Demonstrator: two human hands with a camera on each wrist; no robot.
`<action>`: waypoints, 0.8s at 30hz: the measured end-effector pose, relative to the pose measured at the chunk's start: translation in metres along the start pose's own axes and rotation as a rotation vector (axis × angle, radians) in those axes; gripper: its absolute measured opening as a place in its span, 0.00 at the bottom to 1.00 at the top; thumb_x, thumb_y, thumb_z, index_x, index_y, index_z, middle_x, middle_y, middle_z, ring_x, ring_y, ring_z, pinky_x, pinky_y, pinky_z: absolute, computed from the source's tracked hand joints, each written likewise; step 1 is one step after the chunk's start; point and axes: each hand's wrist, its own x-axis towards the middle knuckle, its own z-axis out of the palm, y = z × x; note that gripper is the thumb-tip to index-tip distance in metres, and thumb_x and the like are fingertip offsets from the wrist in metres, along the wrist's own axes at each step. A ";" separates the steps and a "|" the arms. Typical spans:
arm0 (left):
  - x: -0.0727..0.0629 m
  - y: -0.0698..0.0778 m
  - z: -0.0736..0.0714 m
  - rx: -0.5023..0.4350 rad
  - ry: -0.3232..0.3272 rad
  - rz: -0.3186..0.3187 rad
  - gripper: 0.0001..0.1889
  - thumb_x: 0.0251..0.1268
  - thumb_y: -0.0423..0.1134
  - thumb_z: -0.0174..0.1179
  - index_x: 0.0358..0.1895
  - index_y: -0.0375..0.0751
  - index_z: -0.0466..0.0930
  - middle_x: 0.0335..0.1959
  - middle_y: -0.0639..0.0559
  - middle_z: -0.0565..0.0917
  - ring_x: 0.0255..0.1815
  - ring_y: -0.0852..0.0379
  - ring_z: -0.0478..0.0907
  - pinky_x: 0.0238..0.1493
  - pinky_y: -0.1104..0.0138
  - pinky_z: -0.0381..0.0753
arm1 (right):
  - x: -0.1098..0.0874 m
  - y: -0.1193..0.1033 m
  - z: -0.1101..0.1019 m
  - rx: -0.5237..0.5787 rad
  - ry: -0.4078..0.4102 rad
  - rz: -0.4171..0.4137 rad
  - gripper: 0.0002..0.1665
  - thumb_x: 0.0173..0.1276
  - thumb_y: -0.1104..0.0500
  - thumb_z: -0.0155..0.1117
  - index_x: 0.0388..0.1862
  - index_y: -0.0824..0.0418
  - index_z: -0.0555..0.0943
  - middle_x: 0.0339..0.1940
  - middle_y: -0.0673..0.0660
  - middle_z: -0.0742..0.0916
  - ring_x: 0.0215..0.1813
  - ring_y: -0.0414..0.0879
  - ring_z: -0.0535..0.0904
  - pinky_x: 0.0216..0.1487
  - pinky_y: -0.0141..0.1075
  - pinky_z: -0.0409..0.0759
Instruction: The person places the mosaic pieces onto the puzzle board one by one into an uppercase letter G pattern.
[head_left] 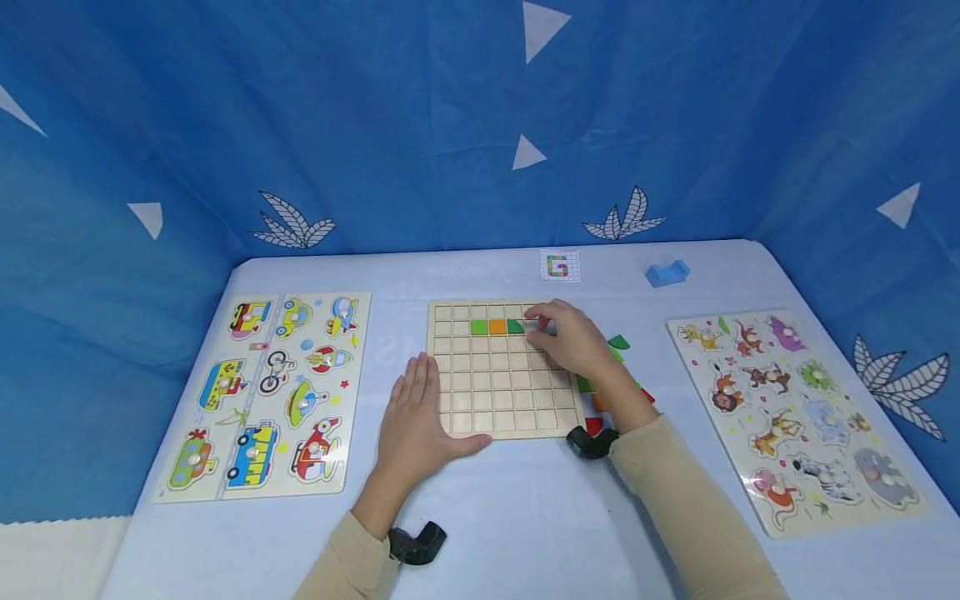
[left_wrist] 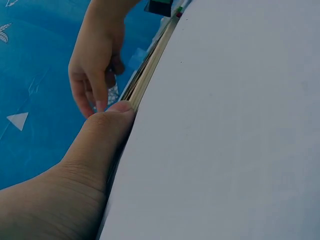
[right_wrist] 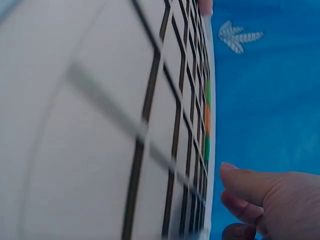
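A square wooden grid board (head_left: 472,400) lies at mid-table. Three pieces sit side by side in its second row from the far edge: a light green square (head_left: 479,327), an orange square (head_left: 498,327) and a dark green piece with a rounded corner (head_left: 514,327). My left hand (head_left: 417,421) steadies the board's near left corner, fingers straight along the left side and thumb at the front edge. Over the far right cells, my right hand (head_left: 573,337) pinches a small red piece (head_left: 542,322) between thumb and fingers, just right of the dark green one.
Loose green, orange and red pieces (head_left: 594,426) lie along the board's right side, partly under my right forearm. A letter G pattern card (head_left: 559,266) and a blue block (head_left: 667,273) are at the back. A vehicle puzzle (head_left: 292,450) lies left, an animal puzzle (head_left: 757,479) right.
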 end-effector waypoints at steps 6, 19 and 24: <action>0.000 0.001 0.000 -0.008 -0.003 0.000 0.75 0.34 0.84 0.61 0.80 0.34 0.41 0.83 0.42 0.43 0.84 0.47 0.37 0.81 0.51 0.46 | -0.021 0.036 -0.031 -0.064 0.004 0.128 0.22 0.71 0.56 0.64 0.64 0.53 0.78 0.52 0.57 0.80 0.48 0.53 0.75 0.45 0.44 0.81; -0.001 0.002 -0.001 -0.015 0.010 0.005 0.74 0.35 0.83 0.62 0.80 0.34 0.42 0.82 0.41 0.44 0.84 0.46 0.37 0.81 0.50 0.47 | -0.044 0.082 -0.059 -0.182 -0.018 0.175 0.21 0.70 0.67 0.60 0.61 0.58 0.81 0.58 0.63 0.82 0.64 0.62 0.74 0.66 0.60 0.73; -0.001 0.003 -0.001 -0.019 0.013 0.007 0.74 0.35 0.82 0.63 0.80 0.34 0.43 0.82 0.41 0.44 0.84 0.46 0.38 0.81 0.50 0.47 | -0.045 0.085 -0.059 -0.185 -0.022 0.174 0.20 0.69 0.66 0.62 0.59 0.58 0.83 0.56 0.62 0.82 0.62 0.61 0.75 0.65 0.60 0.73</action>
